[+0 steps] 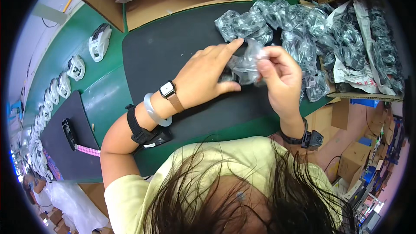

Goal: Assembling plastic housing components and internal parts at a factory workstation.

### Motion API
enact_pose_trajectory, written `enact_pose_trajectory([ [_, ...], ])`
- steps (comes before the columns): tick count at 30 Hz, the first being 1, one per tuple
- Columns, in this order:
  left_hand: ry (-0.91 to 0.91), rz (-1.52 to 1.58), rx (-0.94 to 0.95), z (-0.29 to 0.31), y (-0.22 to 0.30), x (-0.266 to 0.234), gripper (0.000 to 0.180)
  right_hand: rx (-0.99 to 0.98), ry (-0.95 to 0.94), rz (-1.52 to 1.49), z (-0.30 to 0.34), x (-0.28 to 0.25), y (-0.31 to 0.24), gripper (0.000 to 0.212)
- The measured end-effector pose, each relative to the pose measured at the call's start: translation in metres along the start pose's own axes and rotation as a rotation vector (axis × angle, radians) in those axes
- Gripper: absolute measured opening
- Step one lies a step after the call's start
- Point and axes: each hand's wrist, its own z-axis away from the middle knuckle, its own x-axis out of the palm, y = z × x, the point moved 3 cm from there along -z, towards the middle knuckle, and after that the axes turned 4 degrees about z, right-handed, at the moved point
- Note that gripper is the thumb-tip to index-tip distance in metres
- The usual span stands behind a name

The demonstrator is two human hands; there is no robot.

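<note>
- Small clear crinkled plastic bag (246, 66) with a dark part inside, held up between both hands over the black rubber mat (173, 47).
- Right hand (281, 76) pinches the bag's edge, fingertips closed on the film.
- Left hand (203, 78) braces the other side, fingers stretched long, thumb tucked under.
- Bag looks not yet emptied, so the unwrapping seems barely begun.
- Just beyond, a heap of same bagged dark parts (299, 30) waits, spilling from a cardboard box (368, 91): plenty left, I'd judge.
- Far left, white plastic housings (76, 67) line the green bench (104, 99).

Pale-yellow shirt (182, 169) — watch (168, 90), bangle (154, 110), black wristbands (138, 128).
</note>
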Motion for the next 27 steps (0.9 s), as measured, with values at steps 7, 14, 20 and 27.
enact_pose_trajectory([
  [7,0.012,0.935,-0.186,0.017,0.0,-0.02,0.044,0.083,0.124,-0.516,-0.012,0.011,-0.012,0.017],
  [14,0.133,0.908,-0.504,0.039,-0.003,-0.032,0.02,0.017,0.162,-0.402,-0.016,0.025,0.015,0.015],
  [20,0.288,0.873,-0.649,0.045,0.0,-0.054,0.018,-0.188,0.125,0.649,-0.008,0.027,0.011,0.048],
  [27,0.144,0.734,-0.37,0.036,-0.014,-0.055,0.033,-0.167,-0.462,0.603,-0.032,0.045,-0.012,0.039],
])
